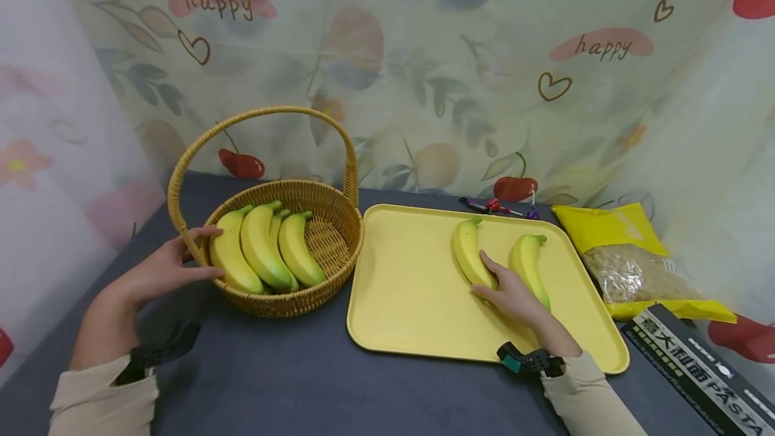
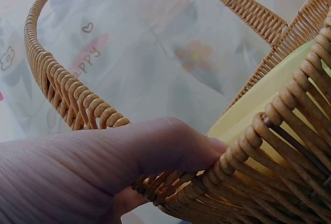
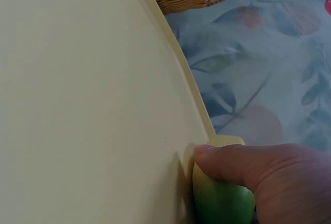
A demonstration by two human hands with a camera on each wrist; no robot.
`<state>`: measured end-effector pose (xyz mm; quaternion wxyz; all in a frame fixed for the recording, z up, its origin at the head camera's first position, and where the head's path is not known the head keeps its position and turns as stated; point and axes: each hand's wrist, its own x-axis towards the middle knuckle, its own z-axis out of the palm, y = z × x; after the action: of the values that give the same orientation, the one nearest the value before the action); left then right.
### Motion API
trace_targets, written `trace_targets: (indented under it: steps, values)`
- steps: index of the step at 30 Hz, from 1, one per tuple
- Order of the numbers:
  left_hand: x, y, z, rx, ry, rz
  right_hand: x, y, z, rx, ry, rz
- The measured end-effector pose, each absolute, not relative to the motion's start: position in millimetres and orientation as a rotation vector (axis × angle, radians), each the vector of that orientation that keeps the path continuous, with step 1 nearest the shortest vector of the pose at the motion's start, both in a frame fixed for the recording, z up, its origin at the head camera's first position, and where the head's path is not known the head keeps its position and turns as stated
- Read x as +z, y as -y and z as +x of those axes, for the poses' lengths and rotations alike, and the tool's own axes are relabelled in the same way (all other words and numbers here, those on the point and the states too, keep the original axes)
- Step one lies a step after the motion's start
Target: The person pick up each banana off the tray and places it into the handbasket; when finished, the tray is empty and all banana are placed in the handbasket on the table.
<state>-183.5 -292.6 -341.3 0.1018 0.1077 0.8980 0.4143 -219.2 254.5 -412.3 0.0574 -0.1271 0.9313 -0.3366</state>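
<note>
Dark table (image 1: 290, 369): left hand (image 1: 159, 273) fingers grip basket (image 1: 329, 237) rim; right hand (image 1: 511, 296) fingers hold tray (image 1: 406, 288) banana (image 1: 469, 254).

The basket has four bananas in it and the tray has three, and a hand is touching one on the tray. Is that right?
Not quite. The tray has two bananas, not three: one under the right hand and another beside it, as the head view shows. The basket does have four.

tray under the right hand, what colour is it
Pale yellow, plain with no pattern. The tray shows best in the head view.
</note>
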Motion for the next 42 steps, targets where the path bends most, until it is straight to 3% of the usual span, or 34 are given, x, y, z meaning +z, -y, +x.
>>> trace_targets:
  steps: [29,42]
  values:
    - [-339.5,291.9,-182.4,1.203,-2.662,0.318,-402.1,-252.1,-224.2,-1.127,-2.816,-0.288]
    - [-338.2,291.2,-182.4,1.19,-2.668,0.315,-375.1,-238.6,-216.4,-1.107,-2.86,-0.479]
